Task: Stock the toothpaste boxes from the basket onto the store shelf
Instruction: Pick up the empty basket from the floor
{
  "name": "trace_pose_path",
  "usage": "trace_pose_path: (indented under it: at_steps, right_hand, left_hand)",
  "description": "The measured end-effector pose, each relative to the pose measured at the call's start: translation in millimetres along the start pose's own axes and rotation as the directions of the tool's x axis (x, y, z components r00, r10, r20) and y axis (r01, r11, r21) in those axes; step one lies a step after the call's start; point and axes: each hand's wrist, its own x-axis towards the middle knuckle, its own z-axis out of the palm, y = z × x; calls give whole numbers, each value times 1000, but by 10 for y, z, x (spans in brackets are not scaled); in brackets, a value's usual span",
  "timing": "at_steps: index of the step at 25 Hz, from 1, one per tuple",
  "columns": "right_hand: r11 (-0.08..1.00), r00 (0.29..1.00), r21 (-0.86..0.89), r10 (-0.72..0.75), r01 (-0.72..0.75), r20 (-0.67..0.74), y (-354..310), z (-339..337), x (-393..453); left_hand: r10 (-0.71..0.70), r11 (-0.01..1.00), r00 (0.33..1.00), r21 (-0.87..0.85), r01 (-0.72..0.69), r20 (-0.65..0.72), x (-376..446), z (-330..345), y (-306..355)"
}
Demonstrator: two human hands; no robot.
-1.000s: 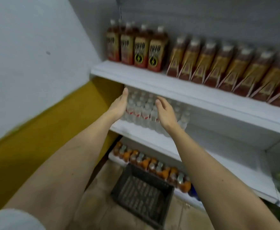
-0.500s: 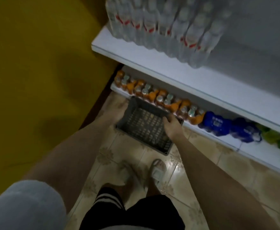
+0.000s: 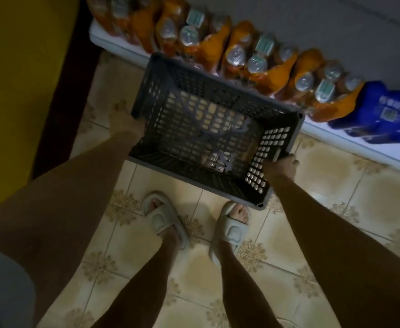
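Head view, looking steeply down. A dark grey perforated basket (image 3: 208, 129) occupies the centre of the field, above a patterned beige tiled floor (image 3: 336, 185); whether it rests on the floor or is raised off it cannot be told. Through its slotted bottom only the tiles show, and no toothpaste boxes are visible inside it. The left hand (image 3: 125, 119), at 9 o'clock of the basket, lies against the left end wall with its fingers wrapped over the rim, gripping it; the fingertips are hidden behind the wall. The right hand (image 3: 282, 166), at 4 o'clock of the basket, grips the right end wall near the near corner, fingers curled round the rim beside the grid of square holes. Both forearms run in from the lower edge of the field. At 12 o'clock of the basket, the white bottom shelf (image 3: 360, 140) of the store rack runs diagonally from upper left to right; the basket's far rim overlaps its front edge. On the shelf stand shrink-wrapped packs of orange drink bottles (image 3: 260, 60), and at 2 o'clock a blue wrapped pack (image 3: 383, 112). At 6 o'clock of the basket, two feet in pale slide sandals (image 3: 163, 218) stand on the tiles. A yellow wall (image 3: 16, 79) fills the field at 9 to 10 o'clock.
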Motion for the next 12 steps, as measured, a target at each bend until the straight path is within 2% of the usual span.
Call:
trace_pose_path:
  at_steps: [3, 7, 9, 12]
  right_hand:
    - [976, 988, 199, 108, -85, -107, 117, 271, 496]
    - [952, 976, 301, 115, -55, -186, 191, 389, 634]
    - [949, 980, 313, 100, -41, -174, 162, 375, 516]
    - [960, 988, 280, 34, 10, -152, 68, 247, 230]
  left_hand:
    - [24, 986, 999, -168, -16, 49, 507, 362, -217]
    - [47, 968, 999, -246, -41, 20, 691, 448, -313]
    - [9, 969, 998, -247, 9, 69, 638, 334, -378]
    - [-113, 924, 976, -342, 172, 185, 412, 55, -582]
